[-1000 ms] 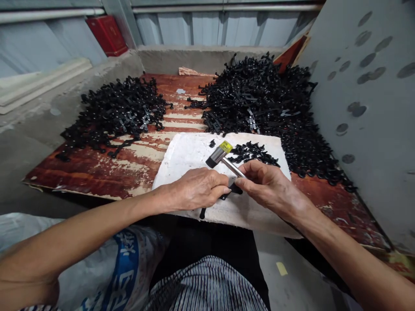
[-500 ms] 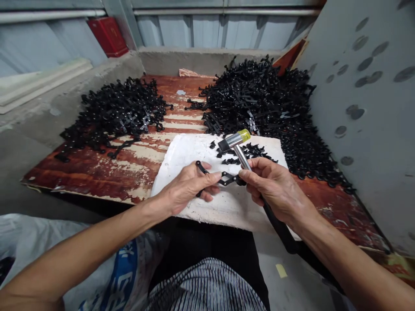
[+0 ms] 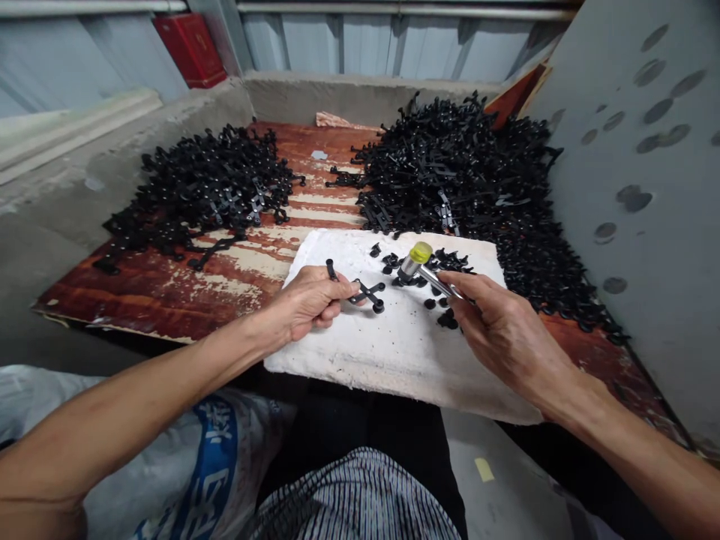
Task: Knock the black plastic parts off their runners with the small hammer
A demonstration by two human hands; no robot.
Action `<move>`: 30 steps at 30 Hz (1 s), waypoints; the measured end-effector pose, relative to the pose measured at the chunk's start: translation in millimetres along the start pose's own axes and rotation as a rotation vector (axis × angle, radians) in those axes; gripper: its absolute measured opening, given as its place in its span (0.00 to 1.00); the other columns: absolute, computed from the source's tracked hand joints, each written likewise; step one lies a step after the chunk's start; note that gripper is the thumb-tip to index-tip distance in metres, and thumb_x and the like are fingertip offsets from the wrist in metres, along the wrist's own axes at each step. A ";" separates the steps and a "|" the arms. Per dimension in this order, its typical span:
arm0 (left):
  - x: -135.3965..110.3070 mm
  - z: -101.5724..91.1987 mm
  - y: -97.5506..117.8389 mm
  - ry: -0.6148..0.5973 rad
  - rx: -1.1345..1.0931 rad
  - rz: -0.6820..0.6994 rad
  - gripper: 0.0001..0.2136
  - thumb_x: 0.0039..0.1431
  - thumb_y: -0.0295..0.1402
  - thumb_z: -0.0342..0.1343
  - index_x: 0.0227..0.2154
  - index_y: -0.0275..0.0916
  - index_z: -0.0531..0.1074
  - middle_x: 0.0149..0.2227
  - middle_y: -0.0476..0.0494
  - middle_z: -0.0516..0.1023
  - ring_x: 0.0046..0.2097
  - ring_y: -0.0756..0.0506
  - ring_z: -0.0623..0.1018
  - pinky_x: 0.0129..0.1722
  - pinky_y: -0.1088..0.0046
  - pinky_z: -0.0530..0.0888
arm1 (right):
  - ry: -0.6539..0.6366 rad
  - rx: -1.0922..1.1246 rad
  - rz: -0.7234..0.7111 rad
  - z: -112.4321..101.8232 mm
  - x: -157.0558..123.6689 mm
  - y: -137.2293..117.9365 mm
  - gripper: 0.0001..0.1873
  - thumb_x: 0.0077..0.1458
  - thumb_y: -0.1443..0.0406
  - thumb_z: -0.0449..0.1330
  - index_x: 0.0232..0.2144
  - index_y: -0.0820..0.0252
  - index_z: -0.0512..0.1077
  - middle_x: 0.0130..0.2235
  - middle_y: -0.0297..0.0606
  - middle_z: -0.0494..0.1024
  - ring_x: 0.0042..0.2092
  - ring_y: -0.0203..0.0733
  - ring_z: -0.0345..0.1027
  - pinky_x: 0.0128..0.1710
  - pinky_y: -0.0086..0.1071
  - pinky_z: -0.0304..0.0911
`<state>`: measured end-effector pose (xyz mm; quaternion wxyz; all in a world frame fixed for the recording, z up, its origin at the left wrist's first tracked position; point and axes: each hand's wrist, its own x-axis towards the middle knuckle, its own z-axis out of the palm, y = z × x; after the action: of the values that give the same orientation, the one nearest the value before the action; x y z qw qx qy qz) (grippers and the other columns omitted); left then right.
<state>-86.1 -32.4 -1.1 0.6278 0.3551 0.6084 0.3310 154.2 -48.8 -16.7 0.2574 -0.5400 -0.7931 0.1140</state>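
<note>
Pinched in my left hand (image 3: 315, 302) is a black folding scissor linkage (image 3: 368, 294), its crossed arms sticking out to the right over the white pad (image 3: 360, 352). My right hand (image 3: 500, 322) is closed around a mallet (image 3: 432, 277) with a metal neck, a yellow face at the top and a head tilted over the pad; its grip is hidden by the palm. Small black caps (image 3: 448, 260) lie loose on the pad, around and under the mallet head. Linkage and mallet are apart.
A large heap of black linkages (image 3: 450, 165) covers the right back of the worn red board (image 3: 236, 292). A smaller heap (image 3: 208, 180) lies at the left. A grey panel (image 3: 630, 247) stands on the right; a white sack (image 3: 140, 465) is at lower left.
My hands have moved apart. The left drew the linkage slightly left, away from the right hand, and its arms now cross openly. The mallet has turned and dropped closer to the pad.
</note>
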 end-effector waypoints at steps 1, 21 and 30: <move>1.1 -1.5 -0.1 -0.002 -0.005 -0.003 0.09 0.56 0.20 0.58 0.22 0.34 0.67 0.15 0.53 0.66 0.12 0.61 0.55 0.13 0.81 0.48 | -0.013 -0.033 -0.006 0.9 -0.2 0.6 0.21 0.59 0.65 0.48 0.49 0.64 0.74 0.39 0.50 0.77 0.34 0.49 0.71 0.34 0.43 0.65; 33.5 1.9 14.1 -0.083 0.050 -0.027 0.10 0.53 0.20 0.58 0.20 0.34 0.67 0.23 0.39 0.79 0.13 0.61 0.52 0.13 0.79 0.46 | 0.016 0.553 0.379 0.0 -19.5 -8.2 0.18 0.57 0.58 0.58 0.48 0.57 0.71 0.26 0.31 0.69 0.20 0.33 0.54 0.16 0.29 0.49; 40.1 9.4 18.2 -0.065 0.045 -0.032 0.12 0.52 0.18 0.57 0.17 0.33 0.66 0.20 0.39 0.77 0.12 0.60 0.53 0.12 0.80 0.47 | -0.019 0.617 0.488 1.8 -51.9 -5.3 0.19 0.57 0.54 0.57 0.47 0.57 0.72 0.19 0.25 0.60 0.17 0.33 0.51 0.13 0.29 0.47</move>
<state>-74.8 10.9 -6.8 0.6441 0.3700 0.6007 0.2957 163.7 -98.2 -30.6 0.3654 -0.6090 -0.5721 0.4101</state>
